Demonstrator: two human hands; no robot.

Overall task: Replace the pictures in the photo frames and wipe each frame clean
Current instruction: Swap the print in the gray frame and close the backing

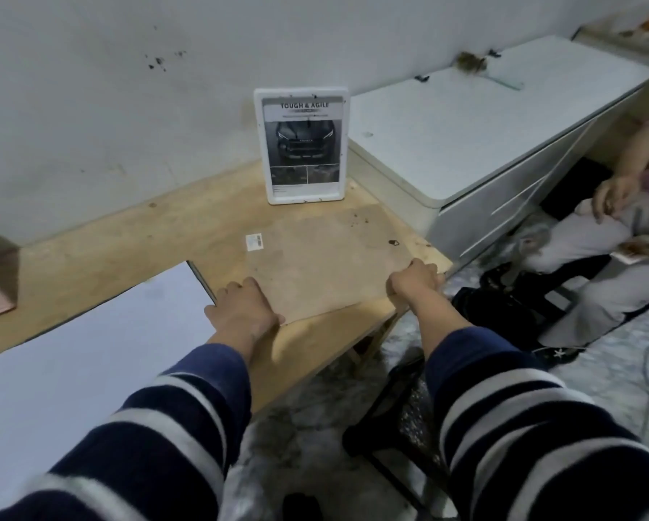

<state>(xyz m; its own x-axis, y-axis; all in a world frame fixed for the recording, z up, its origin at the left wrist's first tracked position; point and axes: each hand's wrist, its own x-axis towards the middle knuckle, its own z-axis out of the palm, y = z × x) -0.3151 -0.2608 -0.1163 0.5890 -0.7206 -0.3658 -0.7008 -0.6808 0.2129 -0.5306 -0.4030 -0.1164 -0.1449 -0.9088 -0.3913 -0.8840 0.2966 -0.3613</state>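
A large photo frame lies face down on the wooden table point(90, 250), its brown backing board point(315, 257) up, with a small white barcode sticker point(254, 242) near its far left corner. My left hand point(244, 308) grips the board's near left corner. My right hand point(413, 280) grips its near right edge at the table's corner. A small white frame point(302, 144) holding a car picture stands upright against the wall behind the board.
A large white sheet point(90, 355) lies on the table to the left. A white cabinet point(484, 126) stands to the right. Another person point(616, 227) sits at far right. A dark stool point(398, 426) is below the table edge.
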